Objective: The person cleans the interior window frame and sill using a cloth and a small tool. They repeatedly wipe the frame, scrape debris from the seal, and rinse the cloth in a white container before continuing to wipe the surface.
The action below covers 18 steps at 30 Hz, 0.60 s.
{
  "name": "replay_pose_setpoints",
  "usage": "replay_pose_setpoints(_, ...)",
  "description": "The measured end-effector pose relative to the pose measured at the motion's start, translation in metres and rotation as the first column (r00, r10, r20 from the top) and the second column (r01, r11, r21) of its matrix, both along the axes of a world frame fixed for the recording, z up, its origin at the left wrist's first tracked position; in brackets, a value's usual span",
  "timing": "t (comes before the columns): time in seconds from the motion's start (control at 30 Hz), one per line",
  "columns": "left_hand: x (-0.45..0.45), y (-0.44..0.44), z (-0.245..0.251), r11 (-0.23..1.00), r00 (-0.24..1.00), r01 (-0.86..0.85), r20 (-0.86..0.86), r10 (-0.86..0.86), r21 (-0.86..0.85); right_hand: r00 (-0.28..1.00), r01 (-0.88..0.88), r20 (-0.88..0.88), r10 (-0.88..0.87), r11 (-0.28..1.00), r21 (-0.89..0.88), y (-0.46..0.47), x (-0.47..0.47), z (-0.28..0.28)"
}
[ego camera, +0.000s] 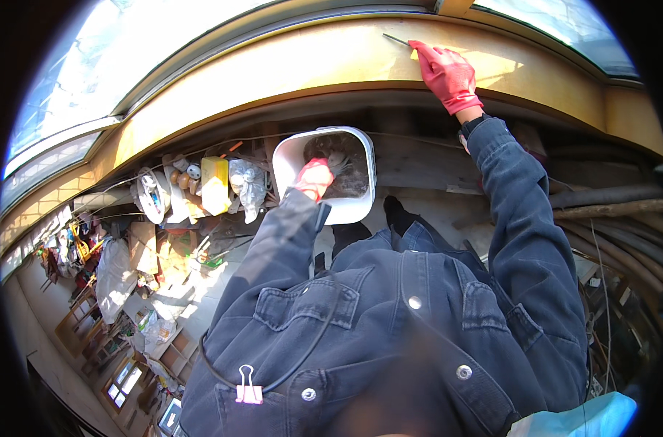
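Note:
My right hand (449,76), in a red rubber glove, grips a thin dark-bladed tool (395,39) over the pale wooden window sill (244,79). A bit of yellow shows on the tool beneath my fingers; it may be a scraper, seen edge-on. My left hand (314,177), gloved alike, is inside the mouth of a white plastic bucket (350,212), close to its left wall. Dark contents (359,177) cover the bucket's bottom, and a greyish shape lies beside my left fingers. Whether those fingers hold anything is hidden.
Window panes (162,43) rise behind the sill. Left of the bucket are a clear plastic bag (247,183), a yellow block (215,185) and a white container (152,195). Long poles (610,202) lie at the right. Clutter spreads over the floor at far left.

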State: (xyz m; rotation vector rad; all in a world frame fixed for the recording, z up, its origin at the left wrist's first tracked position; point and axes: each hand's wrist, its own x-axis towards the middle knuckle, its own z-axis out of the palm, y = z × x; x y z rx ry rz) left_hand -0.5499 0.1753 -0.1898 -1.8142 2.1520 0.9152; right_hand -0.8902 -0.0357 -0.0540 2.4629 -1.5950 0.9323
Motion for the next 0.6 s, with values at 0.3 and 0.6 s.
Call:
replay_pose_setpoints(0.3,-0.032,-0.022,-0.095,0.937,0.916,0.224,0.27,-0.295,0.267,1.0,-0.003,-0.029,0.003,1.0,-0.003,-0.003,0.003,0.004)
replay_pose_setpoints(0.6,-0.041,-0.018,-0.115,0.905,0.869,0.222,0.347,-0.353,0.364,1.0,-0.002,-0.022,0.001,1.0,-0.031,-0.004,0.0,-0.002)
